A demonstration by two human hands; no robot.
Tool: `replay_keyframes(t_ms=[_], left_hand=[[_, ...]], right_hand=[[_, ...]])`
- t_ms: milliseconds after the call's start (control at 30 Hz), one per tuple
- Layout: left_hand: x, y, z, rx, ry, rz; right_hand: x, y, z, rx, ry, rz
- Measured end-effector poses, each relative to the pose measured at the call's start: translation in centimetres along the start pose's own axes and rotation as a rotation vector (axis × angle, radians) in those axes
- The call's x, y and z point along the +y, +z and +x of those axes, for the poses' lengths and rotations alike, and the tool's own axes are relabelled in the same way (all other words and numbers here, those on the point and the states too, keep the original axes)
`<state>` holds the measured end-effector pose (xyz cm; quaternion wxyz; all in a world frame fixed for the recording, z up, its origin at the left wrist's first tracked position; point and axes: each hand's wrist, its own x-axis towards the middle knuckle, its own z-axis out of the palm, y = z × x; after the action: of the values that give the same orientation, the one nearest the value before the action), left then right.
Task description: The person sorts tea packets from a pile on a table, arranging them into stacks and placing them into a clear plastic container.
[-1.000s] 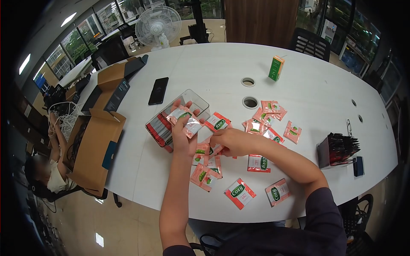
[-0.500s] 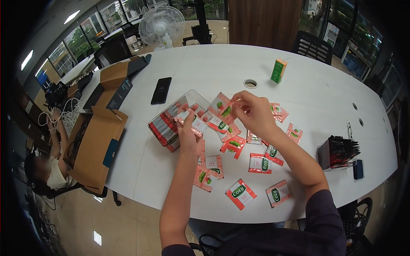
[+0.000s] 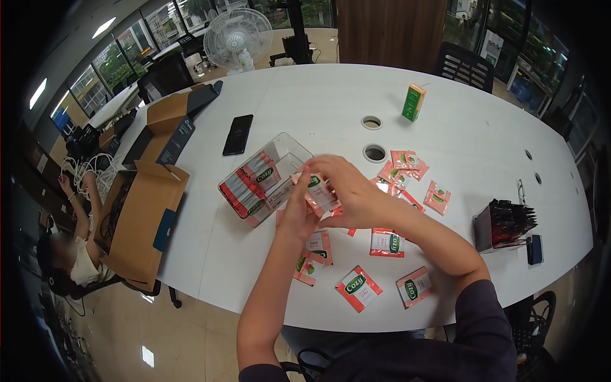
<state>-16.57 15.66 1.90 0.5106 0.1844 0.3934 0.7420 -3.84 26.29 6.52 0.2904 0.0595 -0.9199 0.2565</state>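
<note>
Both hands meet over the middle of the white table point(image 3: 305, 102), gripping a small stack of pink Cozy tea sachets point(image 3: 320, 194). My left hand point(image 3: 296, 213) holds the stack from below and the left. My right hand point(image 3: 349, 194) covers it from the right. Just left of the hands stands a clear plastic box point(image 3: 264, 178), tilted, with sachets packed in a row inside. More pink sachets lie loose on the table: a cluster at the right point(image 3: 407, 167), one below the hands point(image 3: 358, 288) and another point(image 3: 415, 288) near the front edge.
A black phone point(image 3: 237, 134) lies behind the box. A green carton point(image 3: 412, 102) stands at the back. Open cardboard boxes point(image 3: 143, 210) sit at the left edge. A dark rack point(image 3: 503, 224) stands at the right. Another person point(image 3: 67, 254) sits on the floor at left.
My right hand came back down from the raised sachets and joined my left hand. The sachets from both hands are now gathered into one stack beside the clear box.
</note>
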Motion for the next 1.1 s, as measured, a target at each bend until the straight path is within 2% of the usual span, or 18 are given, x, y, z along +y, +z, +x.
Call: replay_keyframes(t_ms=[33,100,200,233,333,400,467,533,600,667,767,867,967,1067,1100], left_hand=[[-0.4,-0.6,0.3,-0.045,-0.041,-0.005],[-0.1,0.0,-0.4,-0.154,-0.087,-0.002],[0.0,1.1,-1.3,-0.134,0.0,0.059],[0.1,0.9,-1.2,-0.137,-0.031,0.051],[0.5,-0.3,-0.6,-0.122,-0.089,0.064],[0.9,-0.8,-0.5,-0.08,-0.084,0.121],[2.0,-1.3,-0.1,-0.144,0.078,-0.056],[3.0,-1.8,0.0,-0.135,0.221,-0.164],[3.9,-2.2,-0.1,-0.053,0.347,-0.202],[4.0,-2.5,0.0,-0.014,0.363,-0.259],[3.9,-2.8,0.2,0.008,0.363,-0.282],[3.4,-2.4,0.1,-0.006,0.342,-0.286],[3.2,-2.4,0.5,-0.053,0.352,-0.252],[3.3,-2.6,0.6,-0.063,0.372,-0.162],[3.2,-2.8,0.6,-0.07,0.378,-0.113]], right_hand=[[0.1,-0.1,0.0,-0.012,-0.052,-0.062],[0.2,0.0,-0.1,-0.114,0.06,-0.002],[-0.4,-0.5,0.3,-0.228,0.199,0.018],[-0.6,-0.7,0.6,-0.261,0.241,0.015],[0.1,0.3,0.1,-0.096,0.067,-0.046],[0.0,1.0,0.3,0.137,-0.025,-0.011],[0.0,1.4,0.0,0.208,0.019,0.01],[0.2,1.4,-0.7,0.118,0.195,0.014],[-0.3,2.3,-1.0,-0.055,0.225,0.094],[-0.2,5.0,-2.4,-0.198,0.234,0.09],[0.2,7.4,-3.7,-0.218,0.042,-0.076],[-1.2,5.6,-2.5,-0.569,0.279,0.13],[-0.3,4.6,-2.1,-0.71,0.315,0.208],[1.1,2.6,-1.6,-0.551,0.228,0.321],[0.8,1.5,-1.0,-0.45,0.281,0.496]])
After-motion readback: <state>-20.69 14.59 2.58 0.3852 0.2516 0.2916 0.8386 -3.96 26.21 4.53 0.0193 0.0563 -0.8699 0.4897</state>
